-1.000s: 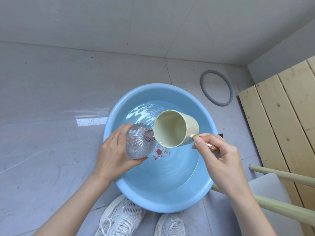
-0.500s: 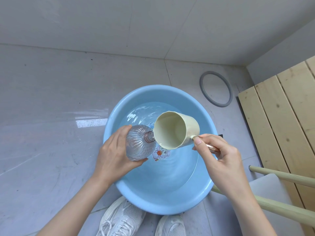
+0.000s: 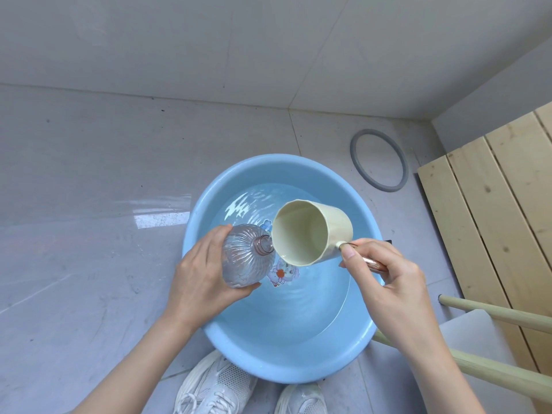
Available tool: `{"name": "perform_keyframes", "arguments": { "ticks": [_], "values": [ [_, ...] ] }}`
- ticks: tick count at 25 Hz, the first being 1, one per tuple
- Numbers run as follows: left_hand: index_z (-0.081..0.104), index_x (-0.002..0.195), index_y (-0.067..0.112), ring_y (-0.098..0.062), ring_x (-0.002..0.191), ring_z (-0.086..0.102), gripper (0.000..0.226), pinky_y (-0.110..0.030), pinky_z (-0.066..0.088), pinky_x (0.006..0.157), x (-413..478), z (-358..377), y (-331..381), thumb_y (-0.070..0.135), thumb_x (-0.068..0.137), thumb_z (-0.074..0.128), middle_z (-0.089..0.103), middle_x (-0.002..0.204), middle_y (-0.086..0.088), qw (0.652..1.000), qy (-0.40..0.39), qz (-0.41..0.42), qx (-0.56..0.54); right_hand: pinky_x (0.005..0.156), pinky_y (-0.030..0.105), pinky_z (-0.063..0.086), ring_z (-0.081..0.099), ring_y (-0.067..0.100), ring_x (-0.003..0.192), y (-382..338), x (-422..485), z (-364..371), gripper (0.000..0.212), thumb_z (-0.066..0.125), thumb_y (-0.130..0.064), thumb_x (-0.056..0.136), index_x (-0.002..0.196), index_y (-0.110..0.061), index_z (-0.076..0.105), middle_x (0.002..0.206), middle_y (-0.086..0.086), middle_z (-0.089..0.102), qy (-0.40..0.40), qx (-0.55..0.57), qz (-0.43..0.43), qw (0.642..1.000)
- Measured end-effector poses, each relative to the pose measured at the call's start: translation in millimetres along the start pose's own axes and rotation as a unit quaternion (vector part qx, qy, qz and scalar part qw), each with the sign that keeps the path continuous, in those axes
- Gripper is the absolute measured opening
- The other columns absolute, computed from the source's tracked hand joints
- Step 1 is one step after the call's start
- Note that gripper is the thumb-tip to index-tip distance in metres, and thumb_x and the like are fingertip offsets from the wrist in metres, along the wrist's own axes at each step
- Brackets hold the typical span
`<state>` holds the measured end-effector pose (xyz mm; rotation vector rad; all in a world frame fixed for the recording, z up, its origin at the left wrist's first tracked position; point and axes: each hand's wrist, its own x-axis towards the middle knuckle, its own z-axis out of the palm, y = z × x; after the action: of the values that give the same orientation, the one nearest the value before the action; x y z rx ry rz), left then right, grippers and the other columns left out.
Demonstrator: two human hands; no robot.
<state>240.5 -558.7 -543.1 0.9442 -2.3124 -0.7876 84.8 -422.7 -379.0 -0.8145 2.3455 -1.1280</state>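
One grey tiled floor (image 3: pixel 89 174) is carrying everything in view. Pale wooden boards (image 3: pixel 493 204) are lying along its right side. A blue basin (image 3: pixel 283 363) is sitting on the floor at centre, holding shallow, rippling water (image 3: pixel 298 309); a grey ring (image 3: pixel 385 188) is lying on the tiles just beyond it, apart from the rim. White shoes (image 3: pixel 215 389) are showing at the basin's near edge.

A clear ribbed bottle (image 3: pixel 245 261) is hanging tilted above the water, its open neck pointing right. The left hand (image 3: pixel 200 276) is gripping its body, fingers and thumb curling round it. A cream cup (image 3: pixel 337 225) is lying tipped on its side above the basin, its lip meeting the bottle's neck. The right hand (image 3: pixel 388 279) is pinching the cup's shiny handle (image 3: pixel 373 264), thumb pressing on top and fingers clamping beneath.
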Motion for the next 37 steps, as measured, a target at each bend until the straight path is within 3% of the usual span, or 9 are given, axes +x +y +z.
{"name": "perform_keyframes", "arguments": {
  "ticks": [26, 37],
  "values": [
    [0.048, 0.127, 0.002, -0.019, 0.113, 0.05, 0.105, -0.027, 0.039, 0.091, -0.3, 0.8, -1.3, 0.045, 0.042, 0.093, 0.061, 0.123, -0.012, 1.0, -0.003, -0.004, -0.001, 0.077, 0.009, 0.044, 0.066, 0.012, 0.088, -5.8, 0.4, 3.2, 0.022, 0.061, -0.039, 0.079, 0.069, -0.021, 0.069, 0.091, -0.006, 0.068, 0.002, -0.006, -0.019, 1.0],
    [0.051, 0.125, 0.0, -0.019, 0.112, 0.05, 0.103, -0.027, 0.039, 0.091, 0.0, 0.8, -0.7, 0.046, 0.042, 0.091, 0.061, 0.122, -0.012, 1.0, -0.003, -0.005, 0.0, 0.077, 0.007, 0.043, 0.063, 0.004, 0.092, -10.0, 0.8, 2.6, 0.022, 0.061, -0.037, 0.079, 0.069, -0.019, 0.069, 0.091, -0.002, 0.068, 0.007, -0.019, -0.031, 0.999]
  ]
}}
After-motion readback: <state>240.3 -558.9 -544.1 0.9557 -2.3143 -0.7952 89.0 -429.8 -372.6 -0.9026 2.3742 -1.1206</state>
